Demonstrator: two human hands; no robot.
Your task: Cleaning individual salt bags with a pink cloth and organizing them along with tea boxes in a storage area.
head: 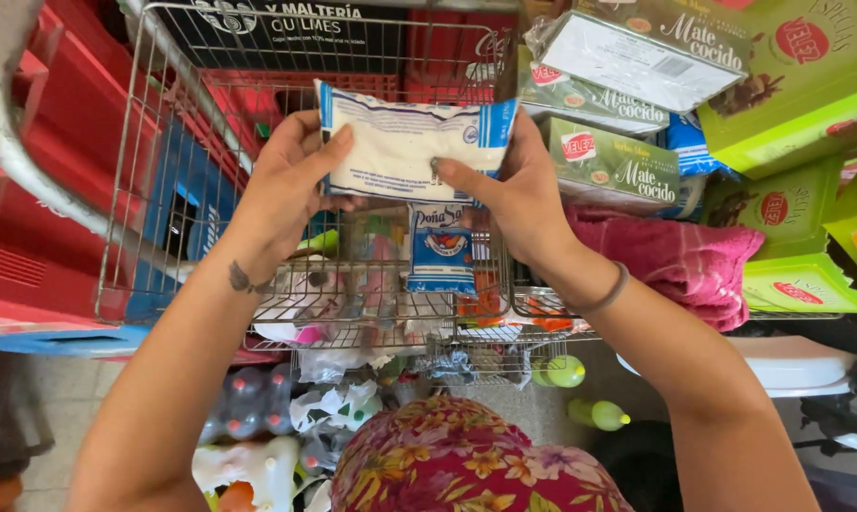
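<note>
Both hands hold 1 soft white-and-blue plastic bag of white grains (405,142) above the wire shopping cart (163,190): left hand (291,175) and right hand (504,190) pinch its ends. It looks limp, moderately heavy, slippery; supporting underneath seems safest.

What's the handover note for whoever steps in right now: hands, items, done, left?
Left hand: gripping the left end of a white-and-blue bag, thumb on its face.
Right hand: gripping the bag's right end.
The bag is held flat over the wire cart, clear of the cart.
A second blue-and-white bag stands upright in the cart's upper basket, just below the held one.
Green boxes and a pink towel sit to the right.
Done: one bag in the basket.
Left: the held bag is not yet set down.
</note>
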